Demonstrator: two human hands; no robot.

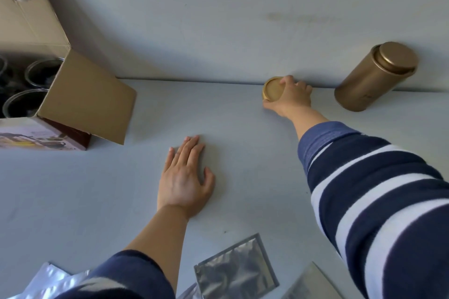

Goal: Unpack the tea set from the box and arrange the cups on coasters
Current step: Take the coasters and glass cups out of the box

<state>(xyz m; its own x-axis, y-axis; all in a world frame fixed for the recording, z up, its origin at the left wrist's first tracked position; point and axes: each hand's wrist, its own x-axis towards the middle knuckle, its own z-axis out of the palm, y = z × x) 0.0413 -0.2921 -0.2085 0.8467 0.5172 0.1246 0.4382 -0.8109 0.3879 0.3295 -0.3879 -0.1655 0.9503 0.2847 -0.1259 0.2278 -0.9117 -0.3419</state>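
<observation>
An open cardboard box (90, 99) stands at the left, its flap hanging toward the middle of the table. Glass cups (41, 73) show inside it, dark within. My right hand (291, 99) reaches to the far edge of the table by the wall and grips a round golden coaster (273, 88), thumb below it and fingers over its top edge. My left hand (187, 177) lies flat on the pale table (230, 141), fingers straight, holding nothing.
A gold tea canister (374, 77) with a lid stands at the back right against the wall. Silver foil pouches (237, 269) lie along the near edge, another (51, 281) at the bottom left. The white wall rises right behind the table.
</observation>
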